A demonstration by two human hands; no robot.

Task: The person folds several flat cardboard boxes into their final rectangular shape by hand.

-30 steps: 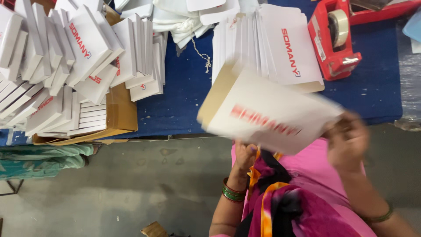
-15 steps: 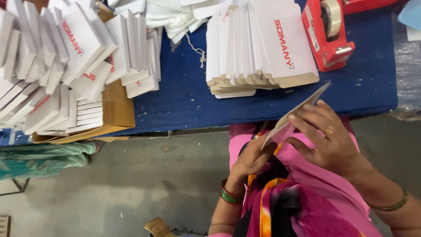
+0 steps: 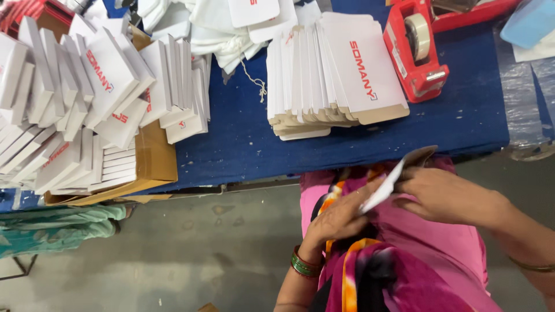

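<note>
One flat white carton blank (image 3: 388,184), edge-on over the lap, pinched between left hand (image 3: 341,216) and right hand (image 3: 442,195), not yet formed. Judged mid-batch: flat stack (image 3: 335,75) remains on the blue desk (image 3: 243,138); folded boxes (image 3: 87,110) fill the brown carton (image 3: 153,159).

one tape dispenser (image 3: 417,49), one held carton (image 3: 393,176), roughly two carton stacks (image 3: 329,75).
</note>
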